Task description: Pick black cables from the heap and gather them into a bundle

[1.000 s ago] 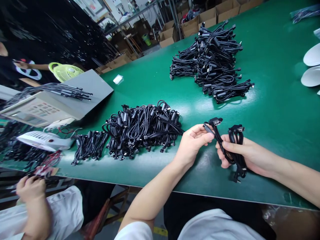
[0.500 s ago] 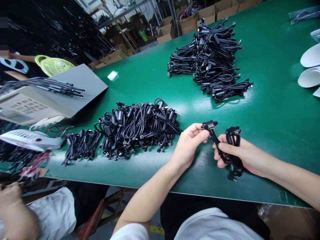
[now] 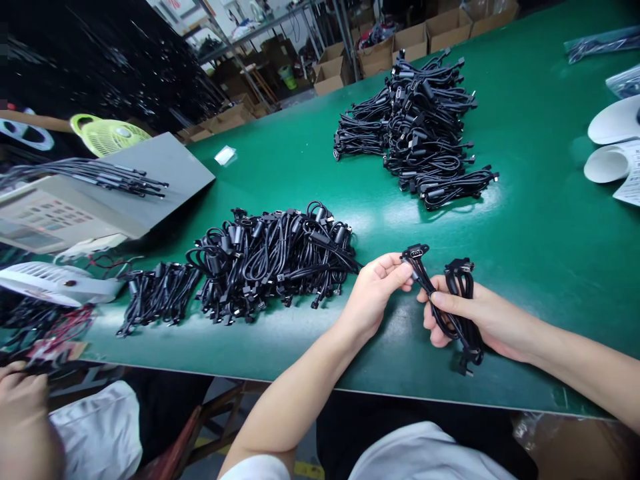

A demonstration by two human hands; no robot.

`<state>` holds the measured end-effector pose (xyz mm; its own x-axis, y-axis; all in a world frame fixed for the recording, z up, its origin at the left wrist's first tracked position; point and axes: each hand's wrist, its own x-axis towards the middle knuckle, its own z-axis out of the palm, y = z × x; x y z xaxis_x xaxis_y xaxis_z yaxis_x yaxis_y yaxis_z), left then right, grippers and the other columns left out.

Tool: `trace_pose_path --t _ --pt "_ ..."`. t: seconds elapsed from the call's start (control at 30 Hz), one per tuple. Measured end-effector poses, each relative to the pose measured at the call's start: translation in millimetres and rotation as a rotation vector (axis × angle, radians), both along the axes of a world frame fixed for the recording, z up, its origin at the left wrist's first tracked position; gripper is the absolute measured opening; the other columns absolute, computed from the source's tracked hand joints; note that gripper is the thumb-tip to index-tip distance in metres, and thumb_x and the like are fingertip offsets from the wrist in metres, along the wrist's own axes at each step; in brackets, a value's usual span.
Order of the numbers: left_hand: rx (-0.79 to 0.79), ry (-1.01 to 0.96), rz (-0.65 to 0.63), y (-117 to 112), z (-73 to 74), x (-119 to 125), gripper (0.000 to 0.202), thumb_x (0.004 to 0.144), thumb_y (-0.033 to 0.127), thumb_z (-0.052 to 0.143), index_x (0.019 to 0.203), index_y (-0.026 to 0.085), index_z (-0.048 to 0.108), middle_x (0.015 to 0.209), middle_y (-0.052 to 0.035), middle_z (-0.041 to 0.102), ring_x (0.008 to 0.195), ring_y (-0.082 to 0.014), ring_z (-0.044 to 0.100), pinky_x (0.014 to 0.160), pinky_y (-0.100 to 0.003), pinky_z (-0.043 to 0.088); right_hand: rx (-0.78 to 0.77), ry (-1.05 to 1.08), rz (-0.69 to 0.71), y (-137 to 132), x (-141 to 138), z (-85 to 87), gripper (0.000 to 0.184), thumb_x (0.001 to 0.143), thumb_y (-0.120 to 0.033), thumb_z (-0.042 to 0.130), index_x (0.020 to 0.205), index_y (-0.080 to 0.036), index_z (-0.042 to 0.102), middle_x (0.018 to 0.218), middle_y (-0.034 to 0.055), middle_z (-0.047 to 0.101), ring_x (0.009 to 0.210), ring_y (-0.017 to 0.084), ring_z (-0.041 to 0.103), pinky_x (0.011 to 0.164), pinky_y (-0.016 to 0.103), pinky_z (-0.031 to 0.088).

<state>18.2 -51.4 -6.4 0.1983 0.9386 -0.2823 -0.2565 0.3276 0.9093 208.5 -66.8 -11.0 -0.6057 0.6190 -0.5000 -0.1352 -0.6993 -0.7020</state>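
Note:
My right hand (image 3: 475,315) is closed round a coiled black cable (image 3: 463,320), held just above the green table (image 3: 540,227) near its front edge. One end of that cable runs left to a flat black connector (image 3: 416,252). My left hand (image 3: 375,293) pinches the cable just below this connector with thumb and fingertips. The cable's other plug hangs below my right hand. A long heap of similar black cables (image 3: 270,257) lies on the table just left of my left hand.
A second heap of black cables (image 3: 415,130) lies further back. A grey tester box (image 3: 100,193) with cables on top stands at the left. Another person's hand (image 3: 20,400) works at the lower left. White discs (image 3: 613,143) lie at the right edge. Cardboard boxes stand behind the table.
Both hands have kept their hold on the cable and shifted slightly toward me and left. The person's hand at lower left has moved further left.

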Motion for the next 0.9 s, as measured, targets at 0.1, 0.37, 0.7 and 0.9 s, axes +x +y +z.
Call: trace_pose_path --t 0.1,0.37,0.7,0.9 --pt "-0.004 -0.002 -0.007 0 -0.4 0 0.029 0.077 0.036 0.078 0.085 0.012 0.066 0.077 -0.0007 0.059 0.067 -0.0080 0.051 0.067 -0.021 0.043 -0.003 0.006 -0.001 0 0 0.9 0.031 0.089 -0.044 0.072 0.101 -0.018 0.061 0.081 0.0038 0.071 0.068 0.017 0.071 0.067 0.030 0.059" --pt "-0.069 -0.039 -0.019 1 -1.2 0 0.030 0.075 0.036 0.080 0.083 0.012 0.066 0.079 -0.0013 0.061 0.066 -0.0067 0.051 0.067 -0.020 0.043 -0.014 0.024 0.004 -2 0 4.8 0.034 0.086 -0.045 0.074 0.101 -0.018 0.060 0.081 0.0046 0.072 0.069 0.018 0.072 0.066 0.028 0.058" --pt "-0.035 -0.031 -0.126 -1 -1.7 -1 0.033 0.082 0.039 0.075 0.100 0.012 0.068 0.082 -0.0029 0.063 0.069 -0.0083 0.055 0.071 -0.023 0.045 0.074 0.040 0.013 1 2 -1.0 0.036 0.086 -0.049 0.073 0.100 -0.017 0.065 0.085 0.0090 0.075 0.075 0.021 0.073 0.071 0.032 0.059" --pt "-0.016 -0.029 -0.142 -7 -0.1 4 0.044 0.079 0.033 0.079 0.115 0.021 0.057 0.104 -0.0035 0.064 0.086 -0.0120 0.061 0.077 -0.025 0.049 0.187 0.040 -0.243 16 7 10.8 0.026 0.082 -0.038 0.080 0.095 -0.017 0.071 0.092 0.0063 0.074 0.080 0.019 0.072 0.078 0.032 0.059"
